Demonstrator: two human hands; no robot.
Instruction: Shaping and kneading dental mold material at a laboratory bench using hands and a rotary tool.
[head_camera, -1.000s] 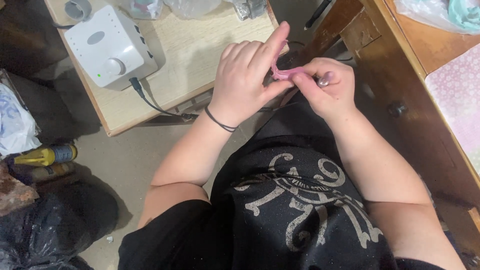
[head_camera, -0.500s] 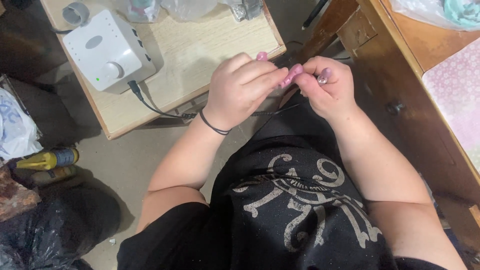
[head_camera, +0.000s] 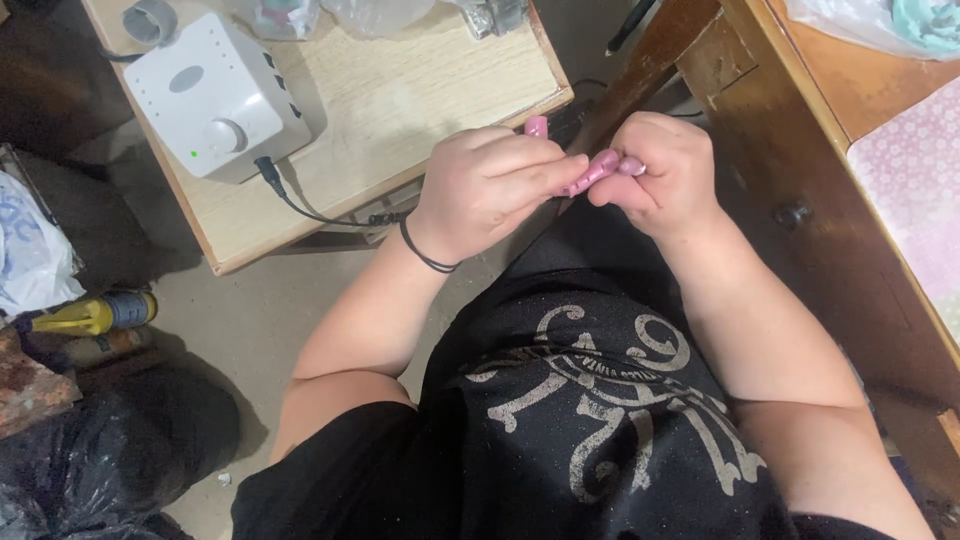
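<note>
My left hand (head_camera: 495, 190) is curled into a loose fist in front of my chest, with a black band around its wrist. Its long pink nails (head_camera: 600, 165) point right and touch my right hand (head_camera: 655, 170). My right hand is closed tight, its fingertips pinching a small nail tool (head_camera: 633, 166); only the tool's pale tip shows. A white box-shaped machine (head_camera: 215, 95) with a round knob stands on the low wooden table (head_camera: 420, 90) to the left. Its black cable (head_camera: 300, 205) runs toward my hands.
A dark wooden desk (head_camera: 800, 130) with a pink patterned mat (head_camera: 915, 190) stands on the right. A yellow bottle (head_camera: 95, 315), a white plastic bag (head_camera: 30, 255) and a black bag (head_camera: 110, 450) lie on the floor to the left. Clear bags sit at the table's far edge.
My left hand's fingers have curled from spread out into a fist. Both hands stay pressed together and have shifted slightly toward the table.
</note>
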